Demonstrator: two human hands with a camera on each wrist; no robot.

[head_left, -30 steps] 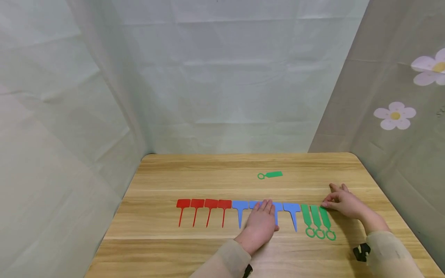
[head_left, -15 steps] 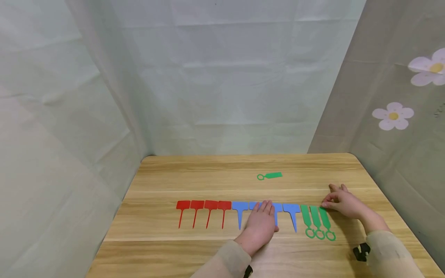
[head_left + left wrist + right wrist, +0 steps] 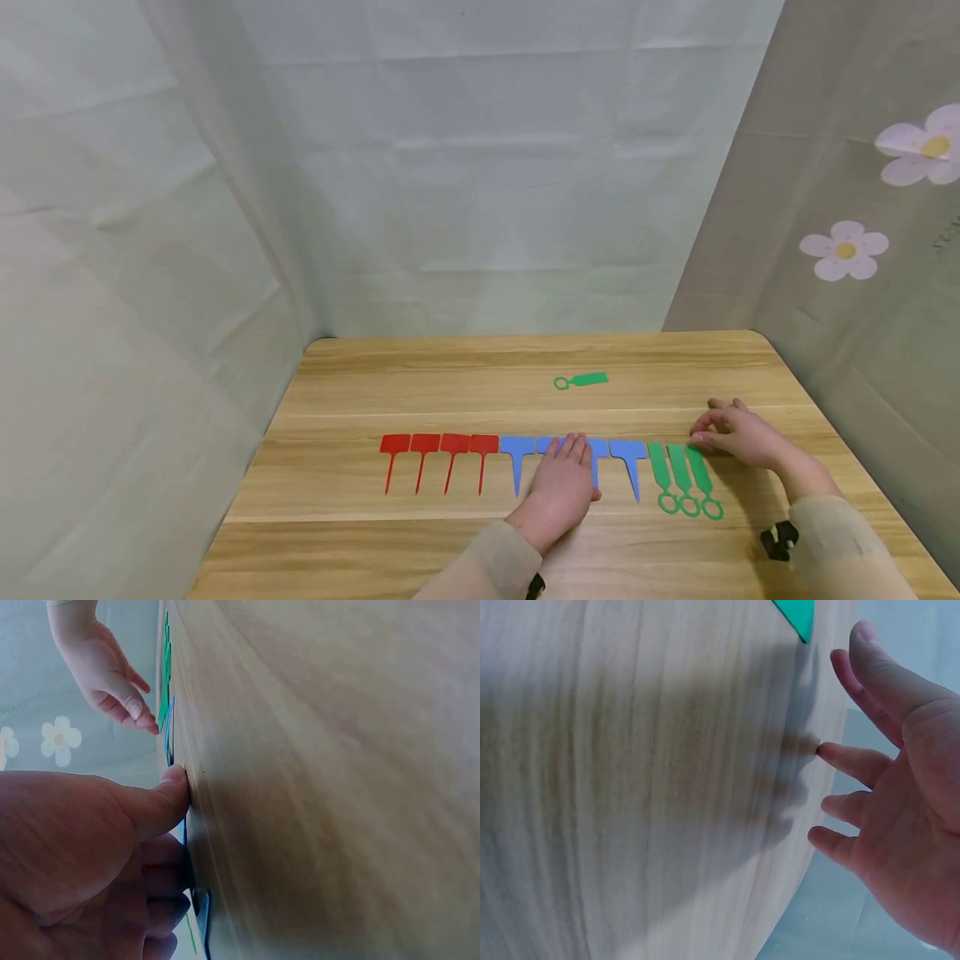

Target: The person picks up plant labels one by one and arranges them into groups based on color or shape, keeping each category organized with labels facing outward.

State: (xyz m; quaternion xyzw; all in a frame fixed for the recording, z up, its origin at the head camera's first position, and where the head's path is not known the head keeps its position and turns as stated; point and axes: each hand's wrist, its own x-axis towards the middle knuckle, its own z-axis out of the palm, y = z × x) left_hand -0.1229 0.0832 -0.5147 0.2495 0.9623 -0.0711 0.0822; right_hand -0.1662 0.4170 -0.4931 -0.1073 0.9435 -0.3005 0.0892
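Note:
My left hand (image 3: 564,483) rests with straight fingers over the middle of a row of blue T-shaped plant labels (image 3: 517,450), hiding parts of two of them. My right hand (image 3: 744,433) is at the top end of the rightmost of three green ring tags (image 3: 701,475). In the right wrist view its thumb and fingers are apart with nothing between them, and a corner of a green tag (image 3: 799,619) shows nearby. Red T-shaped plant labels (image 3: 455,444) continue the row on the left. Another green ring tag (image 3: 588,379) lies sideways farther back.
Everything lies flat on a wood-grain table (image 3: 337,550). Pale cloth (image 3: 487,183) hangs behind it and at the sides, with printed flowers (image 3: 845,250) on the right. A dark wrist strap (image 3: 780,540) shows at the right sleeve.
My right hand has shifted slightly left, its thumb and forefinger now just off the top edge of the rightmost green tag in the row. The left hand stays put.

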